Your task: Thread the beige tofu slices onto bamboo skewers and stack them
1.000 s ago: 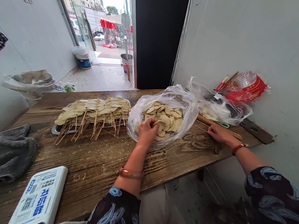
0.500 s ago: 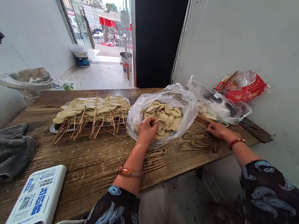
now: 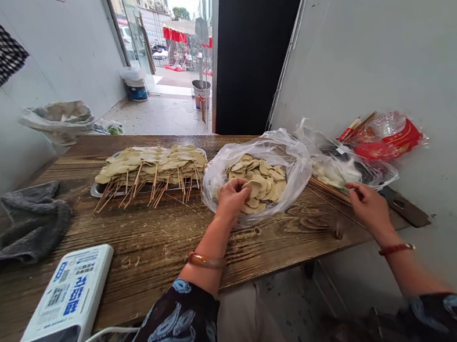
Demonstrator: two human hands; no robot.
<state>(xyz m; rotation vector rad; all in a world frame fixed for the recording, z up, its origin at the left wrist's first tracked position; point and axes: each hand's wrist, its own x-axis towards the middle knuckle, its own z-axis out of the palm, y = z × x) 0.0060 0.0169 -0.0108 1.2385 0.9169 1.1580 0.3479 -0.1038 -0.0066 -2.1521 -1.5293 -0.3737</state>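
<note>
My left hand (image 3: 234, 198) pinches a thin, pale yellowish slice (image 3: 254, 187) between thumb and fingers. It is over a clear plastic bag (image 3: 291, 154) that lies open around a heap of similar round slices (image 3: 271, 178). To the right, my right hand (image 3: 368, 208) is closed in a pinch beside a bundle of thin wooden skewers (image 3: 332, 191); what it holds, if anything, I cannot make out. Left of the bag, a metal tray (image 3: 96, 191) bears a stack of skewered slices (image 3: 152, 166), their sticks pointing towards me.
A grey cloth (image 3: 34, 220) and a white boxy device (image 3: 64, 306) with a cable lie on the left of the wooden table (image 3: 155, 254). Plastic bags (image 3: 342, 165), red packaging (image 3: 391, 139) and a dark flat blade-like piece (image 3: 407, 210) sit at the right end, near the wall.
My right hand has come up and back from the skewer bundle. My left hand still pinches a slice over the bag. The whole view has shifted slightly.
</note>
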